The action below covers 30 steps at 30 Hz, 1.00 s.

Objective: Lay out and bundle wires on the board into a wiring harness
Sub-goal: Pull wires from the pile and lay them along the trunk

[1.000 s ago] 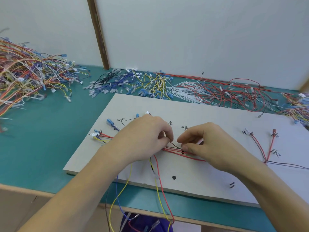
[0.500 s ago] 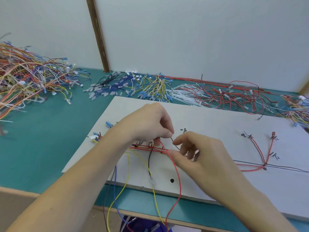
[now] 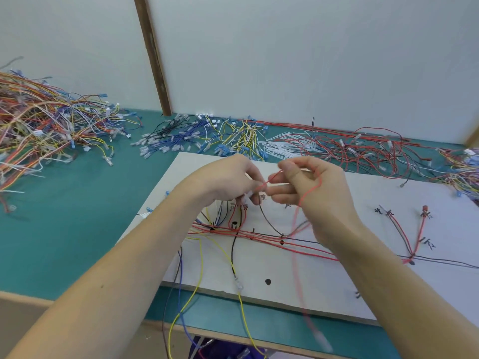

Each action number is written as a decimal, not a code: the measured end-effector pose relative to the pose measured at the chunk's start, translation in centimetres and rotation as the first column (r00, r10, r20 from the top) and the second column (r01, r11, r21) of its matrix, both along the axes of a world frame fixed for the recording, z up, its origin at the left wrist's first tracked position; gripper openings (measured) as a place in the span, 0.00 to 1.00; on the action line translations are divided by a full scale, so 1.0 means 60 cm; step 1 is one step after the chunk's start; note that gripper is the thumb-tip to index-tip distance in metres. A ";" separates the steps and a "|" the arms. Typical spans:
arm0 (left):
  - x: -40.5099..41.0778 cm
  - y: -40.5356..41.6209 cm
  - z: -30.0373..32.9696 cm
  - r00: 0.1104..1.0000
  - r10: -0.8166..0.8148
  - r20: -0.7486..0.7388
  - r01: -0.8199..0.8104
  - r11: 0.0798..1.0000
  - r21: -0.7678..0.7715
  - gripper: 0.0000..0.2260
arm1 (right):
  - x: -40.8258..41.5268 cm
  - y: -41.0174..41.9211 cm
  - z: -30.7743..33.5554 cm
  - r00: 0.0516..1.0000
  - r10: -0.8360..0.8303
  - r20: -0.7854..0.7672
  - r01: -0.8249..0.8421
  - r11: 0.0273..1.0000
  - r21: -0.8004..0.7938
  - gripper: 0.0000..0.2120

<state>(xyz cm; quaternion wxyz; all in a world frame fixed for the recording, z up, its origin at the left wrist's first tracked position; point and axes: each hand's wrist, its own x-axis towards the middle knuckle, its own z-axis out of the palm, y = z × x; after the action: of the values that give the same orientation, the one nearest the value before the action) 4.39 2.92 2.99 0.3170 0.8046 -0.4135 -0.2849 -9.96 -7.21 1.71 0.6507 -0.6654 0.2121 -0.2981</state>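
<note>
Left hand [image 3: 228, 182] raised above white board [image 3: 388, 288], knuckles up, fingertips pinching red wire [image 3: 300, 200] at 3 o'clock. Right hand [image 3: 318, 195] just beside, fingers curled, pinching same wire, which loops over palm and trails blurred toward 6 o'clock.

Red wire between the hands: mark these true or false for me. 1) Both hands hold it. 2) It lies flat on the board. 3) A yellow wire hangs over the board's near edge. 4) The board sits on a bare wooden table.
1) True: the left hand and right hand both pinch the red wire.
2) False: it is lifted above the white board, its loose end trailing down, blurred.
3) True: a yellow wire drapes past the near edge.
4) False: the board rests on a teal mat.
</note>
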 end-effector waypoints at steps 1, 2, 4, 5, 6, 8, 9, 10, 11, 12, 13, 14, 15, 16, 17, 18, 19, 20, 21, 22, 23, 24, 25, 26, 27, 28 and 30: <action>0.004 0.002 -0.002 0.997 0.025 -0.079 -0.027 0.999 -0.024 0.08 | 0.009 -0.011 0.000 0.999 -0.026 -0.030 0.028 0.998 0.064 0.05; 0.006 0.005 -0.003 0.988 0.041 -0.151 -0.048 0.998 -0.041 0.10 | 0.017 -0.018 -0.004 0.997 -0.027 -0.071 0.034 0.995 0.090 0.05; 0.008 0.009 -0.004 0.978 0.054 -0.199 -0.068 0.996 -0.062 0.12 | 0.031 -0.025 -0.014 0.993 -0.015 -0.121 0.031 0.991 0.133 0.05; 0.008 0.012 -0.005 0.983 0.053 -0.177 -0.065 0.996 -0.065 0.11 | 0.037 -0.028 -0.019 0.992 -0.024 -0.123 0.044 0.985 0.167 0.05; 0.009 0.014 -0.006 0.988 0.046 -0.144 -0.057 0.996 -0.068 0.10 | 0.042 -0.031 -0.022 0.992 -0.039 -0.117 0.062 0.978 0.199 0.05; 0.010 0.015 -0.007 0.993 0.051 -0.102 -0.060 0.995 -0.086 0.05 | 0.047 -0.036 -0.023 0.992 -0.056 -0.111 0.082 0.964 0.251 0.06; 0.011 0.015 -0.008 0.995 0.064 -0.081 -0.071 0.993 -0.098 0.03 | 0.047 -0.039 -0.023 0.992 -0.051 -0.116 0.081 0.959 0.271 0.06; 0.012 0.015 -0.009 0.996 0.080 -0.046 -0.085 0.991 -0.106 0.04 | 0.046 -0.040 -0.023 0.991 -0.040 -0.125 0.074 0.956 0.283 0.06; 0.014 0.015 -0.008 0.996 0.090 -0.016 -0.091 0.990 -0.106 0.05 | 0.044 -0.040 -0.023 0.990 -0.025 -0.137 0.064 0.956 0.287 0.06; 0.015 0.016 -0.008 0.996 0.089 -0.009 -0.089 0.991 -0.102 0.05 | 0.040 -0.038 -0.023 0.989 -0.006 -0.147 0.048 0.959 0.280 0.06; 0.016 0.020 -0.007 0.997 0.080 -0.020 -0.081 0.992 -0.099 0.06 | 0.032 -0.036 -0.023 0.988 0.016 -0.154 0.025 0.966 0.258 0.06; 0.016 0.025 -0.006 0.997 0.066 -0.036 -0.069 0.993 -0.094 0.06 | 0.023 -0.036 -0.022 0.986 0.043 -0.161 -0.007 0.976 0.217 0.08; 0.016 0.031 -0.004 0.997 0.054 -0.057 -0.059 0.994 -0.091 0.06 | 0.012 -0.037 -0.020 0.982 0.080 -0.170 -0.052 0.986 0.161 0.10; 0.016 0.037 -0.004 0.995 0.040 -0.089 -0.049 0.994 -0.095 0.06 | -0.001 -0.039 -0.018 0.973 0.127 -0.195 -0.109 0.989 0.102 0.12; 0.016 0.041 -0.005 0.990 0.027 -0.139 -0.042 0.993 -0.109 0.05 | -0.014 -0.040 -0.016 0.955 0.175 -0.238 -0.171 0.984 0.041 0.14; 0.016 0.043 -0.006 0.980 0.012 -0.200 -0.040 0.990 -0.133 0.05 | -0.027 -0.041 -0.014 0.932 0.215 -0.292 -0.232 0.972 -0.023 0.15; 0.014 0.044 -0.006 0.966 0.000 -0.260 -0.043 0.986 -0.160 0.05 | -0.037 -0.043 -0.014 0.907 0.242 -0.346 -0.288 0.953 -0.089 0.13; 0.012 0.044 -0.008 0.952 -0.009 -0.307 -0.049 0.982 -0.183 0.06 | -0.046 -0.044 -0.013 0.885 0.261 -0.386 -0.337 0.930 -0.145 0.11; 0.010 0.043 -0.008 0.941 -0.014 -0.337 -0.056 0.979 -0.198 0.06 | -0.053 -0.045 -0.014 0.868 0.279 -0.410 -0.377 0.908 -0.182 0.07; 0.008 0.041 -0.010 0.937 -0.017 -0.350 -0.059 0.977 -0.204 0.06 | -0.059 -0.045 -0.013 0.855 0.295 -0.426 -0.409 0.889 -0.206 0.04; 0.006 0.040 -0.011 0.936 -0.016 -0.353 -0.060 0.977 -0.202 0.06 | -0.065 -0.045 -0.013 0.841 0.304 -0.447 -0.439 0.867 -0.237 0.02; 0.004 0.039 -0.012 0.935 -0.013 -0.355 -0.061 0.978 -0.197 0.06 | -0.069 -0.046 -0.012 0.827 0.303 -0.473 -0.466 0.841 -0.276 0.01; 0.002 0.039 -0.013 0.932 -0.006 -0.362 -0.067 0.980 -0.190 0.06 | -0.073 -0.046 -0.012 0.815 0.294 -0.499 -0.486 0.816 -0.312 0.02; 0.001 0.039 -0.015 0.931 0.007 -0.366 -0.078 0.980 -0.181 0.06 | -0.076 -0.046 -0.014 0.806 0.284 -0.519 -0.498 0.798 -0.338 0.04; 0.001 0.039 -0.015 0.935 0.028 -0.354 -0.094 0.981 -0.171 0.06 | -0.077 -0.045 -0.016 0.804 0.273 -0.528 -0.500 0.791 -0.353 0.05; 0.001 0.039 -0.016 0.944 0.054 -0.326 -0.112 0.981 -0.159 0.05 | -0.078 -0.043 -0.019 0.810 0.261 -0.526 -0.490 0.793 -0.361 0.06; 0.001 0.038 -0.016 0.964 0.109 -0.243 -0.142 0.982 -0.126 0.05 | -0.075 -0.034 -0.028 0.831 0.229 -0.508 -0.453 0.808 -0.377 0.08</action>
<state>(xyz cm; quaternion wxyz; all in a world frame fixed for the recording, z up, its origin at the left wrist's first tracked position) 4.43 5.22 2.01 0.4377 0.7652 -0.3404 -0.3272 -14.46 -9.26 0.04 0.4426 -0.8829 0.1455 -0.0583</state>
